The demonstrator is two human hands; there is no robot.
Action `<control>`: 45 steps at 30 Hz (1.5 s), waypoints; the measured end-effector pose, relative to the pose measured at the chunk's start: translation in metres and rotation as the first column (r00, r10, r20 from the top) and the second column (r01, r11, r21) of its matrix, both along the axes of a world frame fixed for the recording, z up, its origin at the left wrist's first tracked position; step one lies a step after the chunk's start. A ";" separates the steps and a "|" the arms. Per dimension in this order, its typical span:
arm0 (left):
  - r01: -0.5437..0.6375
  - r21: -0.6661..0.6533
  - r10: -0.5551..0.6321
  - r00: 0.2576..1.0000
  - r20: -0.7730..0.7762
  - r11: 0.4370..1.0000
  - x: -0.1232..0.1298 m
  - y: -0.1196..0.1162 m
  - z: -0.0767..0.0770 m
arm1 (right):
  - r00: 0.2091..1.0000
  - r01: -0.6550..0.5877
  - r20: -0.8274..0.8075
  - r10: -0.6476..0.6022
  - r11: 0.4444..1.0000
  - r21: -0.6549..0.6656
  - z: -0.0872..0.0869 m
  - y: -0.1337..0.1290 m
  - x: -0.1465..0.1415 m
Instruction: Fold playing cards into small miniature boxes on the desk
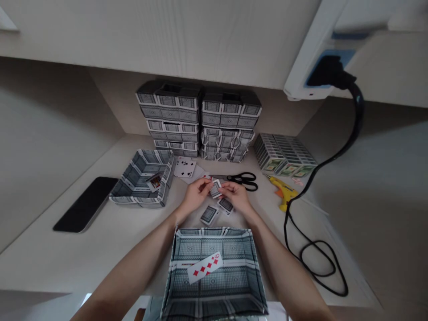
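Between my hands is a small playing card piece (215, 189), its patterned back facing up. My left hand (198, 195) pinches its left edge, and my right hand (236, 195) grips its right side. Just below them on the table lie two more card pieces, a patterned one (209, 215) and another (226, 205) at its upper right. Nearest me, between my forearms, stands an open box made of playing cards (214, 307). Inside it rests a nine of diamonds strip (205, 267). Whether the held piece is one card or several layers, I cannot tell.
A second card box (137, 199) stands left, beside a black phone (85, 205). Stacked card boxes (174, 117) rise at the back. Loose cards (185, 167), black-handled scissors (245, 178), packed decks (284, 154) and a yellow glue gun (283, 191) with looping black cable (329, 278) lie around.
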State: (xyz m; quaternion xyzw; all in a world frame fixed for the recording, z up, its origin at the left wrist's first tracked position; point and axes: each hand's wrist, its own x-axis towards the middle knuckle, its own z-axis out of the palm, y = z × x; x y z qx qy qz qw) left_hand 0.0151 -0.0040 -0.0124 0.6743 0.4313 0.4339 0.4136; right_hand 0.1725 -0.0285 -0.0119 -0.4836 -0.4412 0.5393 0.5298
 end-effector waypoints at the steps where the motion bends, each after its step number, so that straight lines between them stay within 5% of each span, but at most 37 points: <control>1: -0.008 0.006 0.008 1.000 -0.010 1.000 0.000 0.001 -0.002 | 1.000 -0.012 0.008 0.012 1.000 0.002 -0.001 0.000 0.000; 21: 0.018 0.062 -0.008 0.986 -0.167 0.998 0.005 -0.008 0.012 | 0.986 -0.090 0.144 0.079 0.994 0.066 -0.004 -0.004 -0.003; 30: 0.028 0.002 -0.028 0.998 -0.049 1.000 0.005 -0.007 0.009 | 0.991 -0.085 0.106 0.080 0.995 0.043 0.000 -0.004 -0.002; 37: 0.055 0.123 -0.014 0.951 -0.309 0.991 0.007 -0.008 0.006 | 0.986 -0.112 0.131 0.102 0.991 0.072 -0.001 -0.004 -0.002; 45: 0.012 0.183 0.050 0.941 -0.335 0.983 0.008 -0.007 0.006 | 0.983 -0.130 0.139 0.119 0.988 0.077 0.002 -0.007 -0.003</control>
